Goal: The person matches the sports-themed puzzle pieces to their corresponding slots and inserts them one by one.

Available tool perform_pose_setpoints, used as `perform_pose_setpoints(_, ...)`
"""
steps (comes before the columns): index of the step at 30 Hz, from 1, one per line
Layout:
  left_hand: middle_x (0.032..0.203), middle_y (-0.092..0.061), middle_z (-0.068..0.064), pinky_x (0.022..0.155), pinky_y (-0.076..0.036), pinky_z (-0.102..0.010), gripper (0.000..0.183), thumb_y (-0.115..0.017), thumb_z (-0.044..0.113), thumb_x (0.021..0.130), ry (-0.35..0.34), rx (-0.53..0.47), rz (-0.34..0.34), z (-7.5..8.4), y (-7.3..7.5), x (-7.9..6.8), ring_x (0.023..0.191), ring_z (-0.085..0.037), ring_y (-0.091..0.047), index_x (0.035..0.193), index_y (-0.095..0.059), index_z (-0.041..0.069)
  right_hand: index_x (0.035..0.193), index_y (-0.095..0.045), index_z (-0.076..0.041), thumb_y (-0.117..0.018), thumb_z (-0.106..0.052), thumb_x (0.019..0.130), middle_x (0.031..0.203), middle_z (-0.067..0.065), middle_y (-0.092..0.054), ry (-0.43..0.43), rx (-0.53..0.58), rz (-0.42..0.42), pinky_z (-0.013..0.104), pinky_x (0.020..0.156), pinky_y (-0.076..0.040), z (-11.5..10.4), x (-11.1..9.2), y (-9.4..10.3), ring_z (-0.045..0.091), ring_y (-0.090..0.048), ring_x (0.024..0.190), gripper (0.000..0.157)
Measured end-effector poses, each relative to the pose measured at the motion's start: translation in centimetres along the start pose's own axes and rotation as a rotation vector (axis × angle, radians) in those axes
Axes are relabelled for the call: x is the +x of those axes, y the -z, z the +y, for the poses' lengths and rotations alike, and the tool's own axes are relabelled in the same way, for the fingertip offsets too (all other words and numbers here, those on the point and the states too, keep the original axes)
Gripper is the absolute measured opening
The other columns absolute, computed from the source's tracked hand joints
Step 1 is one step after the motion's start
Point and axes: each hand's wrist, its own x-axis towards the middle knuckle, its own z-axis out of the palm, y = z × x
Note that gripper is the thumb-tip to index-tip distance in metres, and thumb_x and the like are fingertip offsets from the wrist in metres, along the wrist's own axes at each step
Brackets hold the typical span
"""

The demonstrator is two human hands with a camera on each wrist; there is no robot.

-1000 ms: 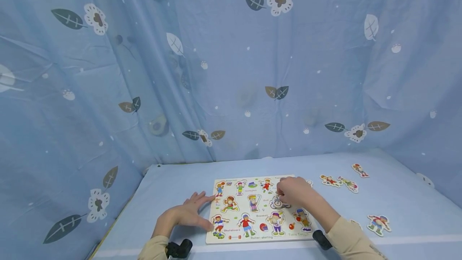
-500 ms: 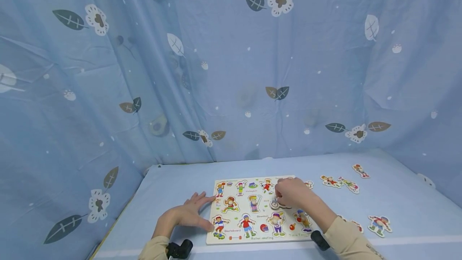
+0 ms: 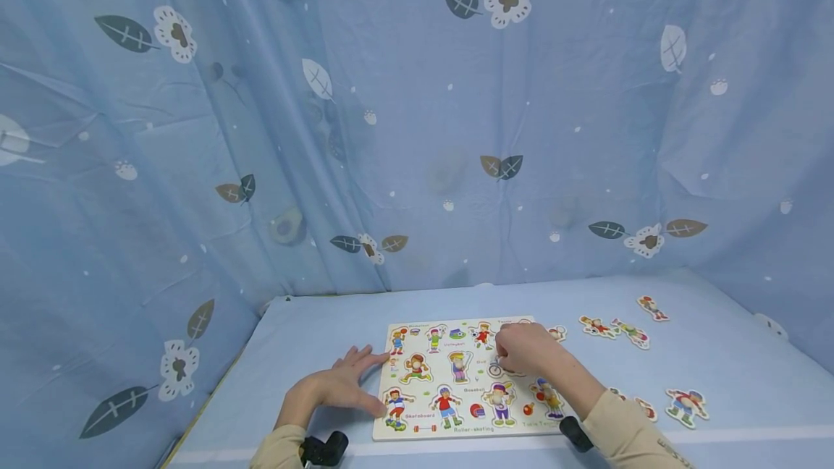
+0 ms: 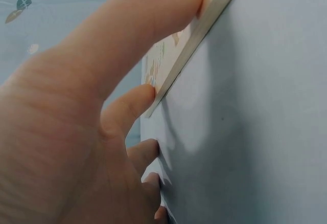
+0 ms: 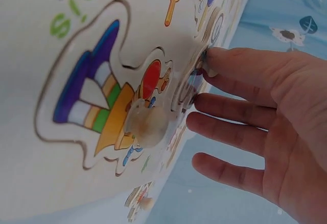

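Head view: blue curtain (image 3: 404,136) backs the blue table (image 3: 313,324); left hand (image 3: 339,386), spread wide, touches the left edge of the board (image 3: 438,375), right hand (image 3: 524,347) pinches the bike (image 3: 495,370) near its right edge

One puzzle board (image 3: 439,364), at least six loose pieces (image 3: 686,408).

Cream board (image 3: 439,368), blue leaf-patterned curtain (image 3: 417,107)

Puzzle board (image 5: 25,65): wood, smooth face, faint gloss. Knob (image 5: 150,126): pale wood, smooth. Backdrop (image 3: 417,107): creased, soft sheen. Table cover (image 3: 313,320): matt. Sleeve (image 3: 628,429): matt cloth.
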Motion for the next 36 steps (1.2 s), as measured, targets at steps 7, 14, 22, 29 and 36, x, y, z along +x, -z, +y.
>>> perform_pose_setpoints(7,0.162,-0.025,-0.016,0.118,-0.012,-0.066,0.098,-0.082,0.055,0.066,0.035,0.023,-0.008,0.4,0.2,0.0,0.15,-0.043,-0.009,0.15,-0.043,0.024,0.065,-0.056,-0.017,-0.078,-0.017,0.082,0.066,-0.006,-0.049,-0.019,-0.028,-0.011,0.031,0.059,-0.042,-0.1,0.1,-0.2,0.012,-0.043,0.06,0.027)
perform_pose_setpoints(14,0.161,-0.027,-0.014,0.119,-0.012,-0.065,0.093,-0.082,0.049,0.068,0.039,0.03,-0.001,0.3,0.2,-0.1,0.151,-0.042,-0.009,0.15,-0.044,0.026,0.066,-0.057,-0.017,-0.077,-0.017,0.084,0.068,-0.006,-0.048,-0.015,-0.013,-0.013,0.032,0.059,-0.042,-0.2,0.0,-0.3,0.012,-0.043,0.061,0.026)
perform_pose_setpoints(22,0.162,-0.023,-0.019,0.119,-0.01,-0.066,0.099,-0.081,0.055,0.067,0.013,0.01,-0.026,0.5,0.4,-0.2,0.15,-0.046,-0.008,0.152,-0.041,0.022,0.069,-0.06,-0.017,-0.076,-0.018,0.085,0.071,-0.006,-0.051,-0.022,0.002,-0.042,0.034,0.063,-0.047,0.0,0.0,-0.2,0.013,-0.046,0.063,0.022)
perform_pose_setpoints(29,0.162,-0.023,-0.018,0.119,-0.009,-0.065,0.1,-0.082,0.057,0.066,0.011,0.007,-0.013,0.2,0.1,0.0,0.15,-0.045,-0.007,0.151,-0.041,0.024,0.073,-0.061,-0.018,-0.075,-0.019,0.086,0.075,-0.007,-0.05,-0.015,0.037,-0.059,0.032,0.063,-0.043,0.3,-0.3,0.0,0.012,-0.045,0.065,0.019)
perform_pose_setpoints(36,0.161,-0.024,-0.017,0.119,-0.011,-0.065,0.099,-0.081,0.054,0.067,0.012,0.03,-0.009,0.2,0.0,0.1,0.15,-0.044,-0.009,0.151,-0.042,0.023,0.079,-0.067,-0.018,-0.074,-0.02,0.087,0.079,-0.008,-0.053,0.002,0.054,-0.071,0.033,0.064,-0.045,0.9,-0.4,0.1,0.011,-0.046,0.066,0.01)
